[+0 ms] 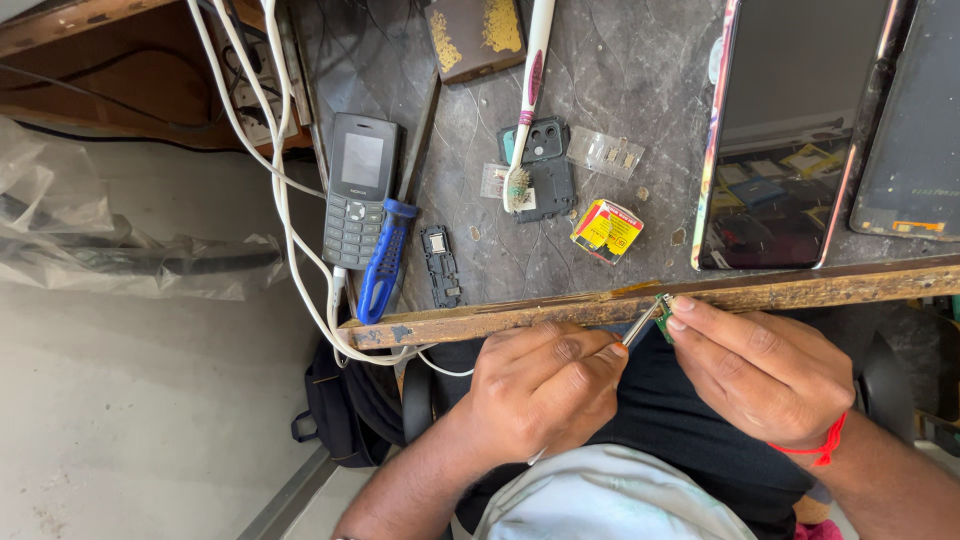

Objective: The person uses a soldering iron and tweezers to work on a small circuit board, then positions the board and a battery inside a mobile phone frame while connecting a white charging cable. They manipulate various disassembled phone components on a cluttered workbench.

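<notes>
Tweezers (640,326) in the clenched left hand (545,385) touch a small green circuit board (664,303), pinched by the right hand (765,370) at the near table edge (800,285).

My left hand (545,385) curls into a loose fist, thumb and forefinger pinched together, while my right hand (765,370) meets it fingertip to fingertip, both forearms angling in from below.

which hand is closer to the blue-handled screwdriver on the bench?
Left. The left hand sits just right of and below the blue-handled screwdriver, gripping metal tweezers. The right hand is farther right, pinching a small green board.
</notes>
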